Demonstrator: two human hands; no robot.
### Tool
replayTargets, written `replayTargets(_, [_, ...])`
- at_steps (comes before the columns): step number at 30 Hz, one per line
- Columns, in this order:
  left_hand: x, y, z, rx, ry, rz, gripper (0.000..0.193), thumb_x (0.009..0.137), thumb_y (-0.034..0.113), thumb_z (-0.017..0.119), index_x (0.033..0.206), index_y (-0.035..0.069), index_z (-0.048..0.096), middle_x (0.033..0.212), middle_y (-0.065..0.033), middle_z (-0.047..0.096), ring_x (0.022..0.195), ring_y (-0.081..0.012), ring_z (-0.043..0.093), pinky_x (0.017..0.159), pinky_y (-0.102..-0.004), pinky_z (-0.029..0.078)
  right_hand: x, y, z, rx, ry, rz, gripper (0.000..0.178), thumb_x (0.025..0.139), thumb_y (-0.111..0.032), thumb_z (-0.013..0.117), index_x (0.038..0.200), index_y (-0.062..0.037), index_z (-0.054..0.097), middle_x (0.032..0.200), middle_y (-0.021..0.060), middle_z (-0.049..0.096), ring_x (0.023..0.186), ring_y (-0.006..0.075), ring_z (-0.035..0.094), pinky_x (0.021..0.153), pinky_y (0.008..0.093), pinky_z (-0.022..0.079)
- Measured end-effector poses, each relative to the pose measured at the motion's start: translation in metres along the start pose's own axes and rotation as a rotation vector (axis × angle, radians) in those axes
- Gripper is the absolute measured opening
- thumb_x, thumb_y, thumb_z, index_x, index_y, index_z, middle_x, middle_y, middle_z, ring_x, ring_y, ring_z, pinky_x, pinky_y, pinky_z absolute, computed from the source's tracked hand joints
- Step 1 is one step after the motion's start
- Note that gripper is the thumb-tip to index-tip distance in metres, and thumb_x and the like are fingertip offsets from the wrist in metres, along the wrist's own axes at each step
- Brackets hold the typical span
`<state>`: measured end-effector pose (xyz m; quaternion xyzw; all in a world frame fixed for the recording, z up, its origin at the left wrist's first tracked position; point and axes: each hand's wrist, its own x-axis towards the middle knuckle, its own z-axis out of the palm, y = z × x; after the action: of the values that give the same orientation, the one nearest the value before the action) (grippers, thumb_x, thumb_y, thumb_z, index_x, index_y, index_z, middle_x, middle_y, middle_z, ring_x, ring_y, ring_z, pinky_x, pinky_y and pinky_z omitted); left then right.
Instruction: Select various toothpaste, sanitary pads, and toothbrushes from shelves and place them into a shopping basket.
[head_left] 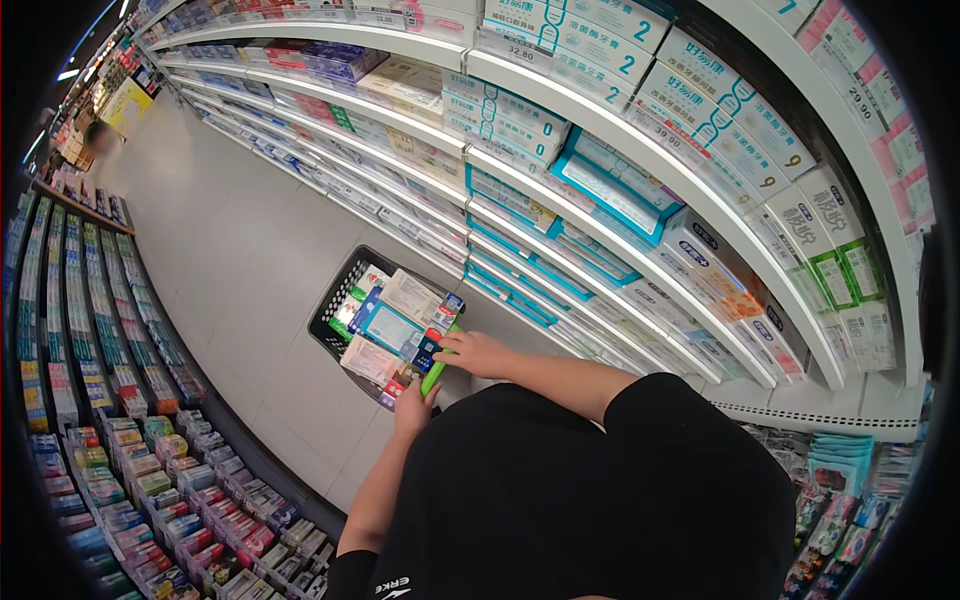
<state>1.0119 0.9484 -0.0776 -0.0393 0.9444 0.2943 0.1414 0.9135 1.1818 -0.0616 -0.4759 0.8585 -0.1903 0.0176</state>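
Observation:
A dark grey shopping cart (330, 306) stands in the aisle right in front of me. My left hand (409, 407) is closed around the lower end of its bright green handle (436, 371). Higher on the same handle, my right hand (475, 354) has its fingers wrapped over it. Inside the basket lie several packages: a white-and-blue box (392, 328), a cream box (411, 296), a pale pink box (370, 359) and a green-and-white pack (350, 300). Dark blue and red packs sit close to the handle, partly hidden by it and my hands.
On the right, tall lit shelves (600, 265) hold rows of toothpaste boxes. Sloping display racks (130, 455) of small packages line the left. Pale floor tiles (230, 220) run between them. Another person (100, 142) is far down the aisle, near a yellow display (128, 104).

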Motion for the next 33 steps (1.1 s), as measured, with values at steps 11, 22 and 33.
replayTargets(11, [-0.033, -0.001, 0.042, -0.480, -0.332, -0.117, 0.053, 0.101, 0.055, 0.056, 0.107, 0.004, 0.065, 0.089, -0.0154, 0.069, 0.088, -0.0267, 0.068, 0.080, -0.0388, 0.052, -0.031, 0.002, -0.050, 0.186, -0.140, 0.155, 0.039, 0.086, -0.007, 0.061, 0.124, -0.0088, 0.064, 0.126, 0.0128, 0.064, 0.123, 0.0300, 0.059, 0.097, 0.0441, 0.052])
replayTargets(22, [-0.041, 0.015, 0.030, -0.659, -0.373, -0.187, 0.051, 0.105, 0.050, 0.054, 0.100, 0.002, 0.069, 0.079, -0.0047, 0.063, 0.080, -0.0123, 0.060, 0.074, -0.0315, 0.048, 0.026, 0.094, -0.312, -0.708, 0.792, 0.457, 0.064, 0.085, -0.020, 0.076, 0.143, -0.0059, 0.053, 0.141, 0.0137, 0.058, 0.125, 0.0336, 0.059, 0.100, 0.0445, 0.049])
replayTargets(33, [-0.043, -0.022, 0.075, -0.516, -0.257, 0.016, 0.050, 0.102, 0.055, 0.055, 0.101, 0.009, 0.075, 0.083, -0.0092, 0.070, 0.079, -0.0180, 0.067, 0.075, -0.0349, 0.053, 0.019, 0.145, -0.309, -0.766, 0.794, 0.483, 0.047, 0.085, -0.034, 0.078, 0.126, -0.0125, 0.067, 0.108, 0.0126, 0.073, 0.101, 0.0307, 0.070, 0.088, 0.0430, 0.055])
